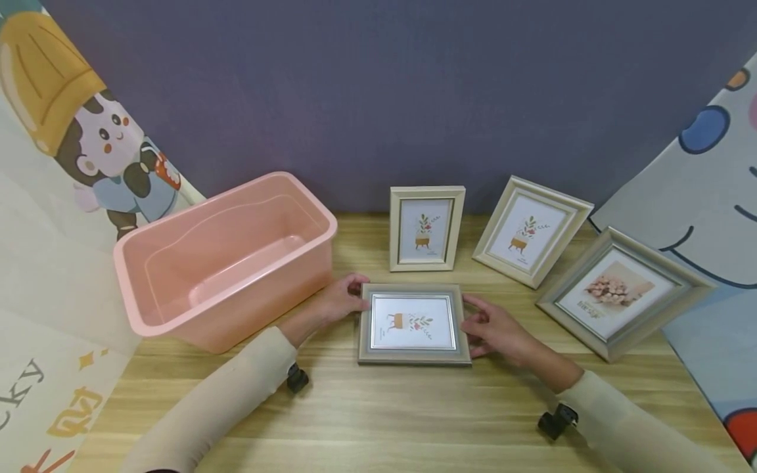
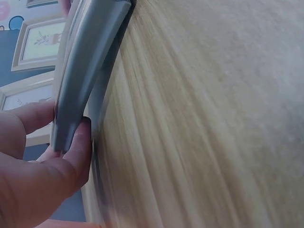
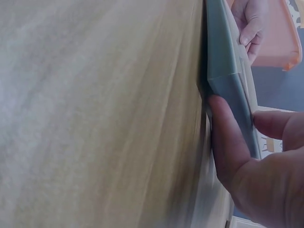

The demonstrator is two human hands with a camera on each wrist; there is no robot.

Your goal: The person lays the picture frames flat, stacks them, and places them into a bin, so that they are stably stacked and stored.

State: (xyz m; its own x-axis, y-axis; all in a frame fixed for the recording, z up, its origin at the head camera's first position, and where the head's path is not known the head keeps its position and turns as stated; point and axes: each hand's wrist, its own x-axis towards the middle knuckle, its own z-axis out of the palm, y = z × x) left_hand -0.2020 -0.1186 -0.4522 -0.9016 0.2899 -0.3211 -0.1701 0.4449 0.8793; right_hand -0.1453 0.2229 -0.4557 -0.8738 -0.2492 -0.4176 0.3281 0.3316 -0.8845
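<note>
A grey-silver picture frame [image 1: 412, 322] is face up in front of me, turned sideways so that its potted-plant print [image 1: 412, 321] lies on its side. My left hand [image 1: 338, 303] pinches its left end, and in the left wrist view fingers [image 2: 78, 152] reach under the edge. At the opposite end my right hand [image 1: 495, 330] grips it, with a finger [image 3: 229, 130] beneath and the thumb side on the front. Both wrist views show a dark narrow gap between the frame and the wooden table [image 1: 367, 420], around the gripped ends.
Left of the frame stands a pink plastic bin [image 1: 272, 282]. Behind it is an upright cream frame [image 1: 426, 266]; to the right are a tilted cream frame [image 1: 503, 263] and a larger champagne frame with a flower picture [image 1: 615, 295]. A dark blue-grey panel [image 1: 378, 98] closes the back.
</note>
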